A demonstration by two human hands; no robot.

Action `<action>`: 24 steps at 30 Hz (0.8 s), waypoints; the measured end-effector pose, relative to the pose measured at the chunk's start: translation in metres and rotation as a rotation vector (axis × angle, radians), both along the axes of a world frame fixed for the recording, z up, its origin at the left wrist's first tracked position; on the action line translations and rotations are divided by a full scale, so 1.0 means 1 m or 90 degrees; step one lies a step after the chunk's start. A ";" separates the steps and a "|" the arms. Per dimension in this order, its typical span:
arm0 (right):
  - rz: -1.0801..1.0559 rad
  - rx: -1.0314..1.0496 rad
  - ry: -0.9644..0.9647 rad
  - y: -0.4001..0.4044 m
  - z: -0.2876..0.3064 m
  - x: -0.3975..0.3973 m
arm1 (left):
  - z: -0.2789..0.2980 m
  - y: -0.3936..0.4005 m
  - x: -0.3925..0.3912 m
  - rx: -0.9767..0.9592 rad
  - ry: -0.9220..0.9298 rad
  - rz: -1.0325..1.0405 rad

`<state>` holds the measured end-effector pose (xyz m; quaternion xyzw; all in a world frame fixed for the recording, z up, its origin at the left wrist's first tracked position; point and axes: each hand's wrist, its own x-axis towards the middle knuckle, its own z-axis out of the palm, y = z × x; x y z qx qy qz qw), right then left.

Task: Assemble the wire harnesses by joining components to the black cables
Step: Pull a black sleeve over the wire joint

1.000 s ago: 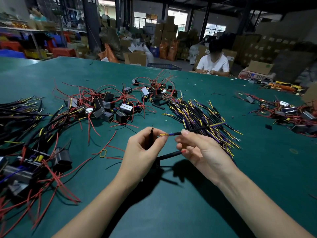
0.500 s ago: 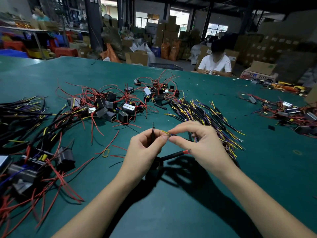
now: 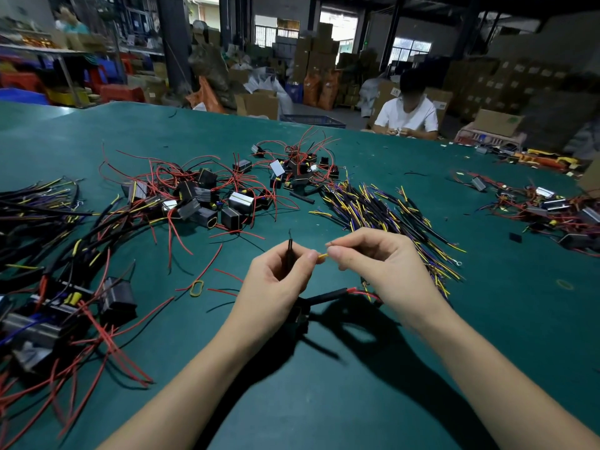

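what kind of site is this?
Likely a factory or warehouse hand-assembly floor: a big green worktable strewn with cut black cables, stacked cardboard boxes behind, and another worker seated at the far edge.

Above the green counter (image 3: 324, 401), the left hand (image 3: 276, 287) and right hand (image 3: 383, 264) pinch a yellow wire (image 3: 322, 255) between them. The left hand also grips a black cable (image 3: 289, 251).

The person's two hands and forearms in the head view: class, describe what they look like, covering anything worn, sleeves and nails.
Both the left hand and the right hand are bare: no gloves, rings, watch or bracelet show. The forearms are uncovered to the bottom edge, with no sleeve in view. Fingernails look short and unpainted.
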<state>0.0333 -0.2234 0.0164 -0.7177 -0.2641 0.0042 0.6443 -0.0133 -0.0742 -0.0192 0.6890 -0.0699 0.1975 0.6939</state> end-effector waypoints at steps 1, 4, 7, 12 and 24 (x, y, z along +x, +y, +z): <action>-0.009 0.021 0.011 0.001 0.000 0.000 | 0.000 -0.001 0.000 0.028 -0.006 0.002; -0.031 0.077 0.055 0.005 -0.003 0.000 | 0.001 -0.004 0.000 0.075 -0.025 0.007; -0.040 0.050 0.044 0.006 -0.001 0.001 | 0.002 -0.004 -0.002 0.075 -0.015 0.005; -0.004 -0.130 -0.043 -0.001 0.006 0.003 | -0.001 -0.006 -0.001 0.020 0.046 0.018; 0.021 -0.350 -0.230 -0.007 0.039 0.016 | -0.002 -0.013 0.000 0.116 -0.066 0.153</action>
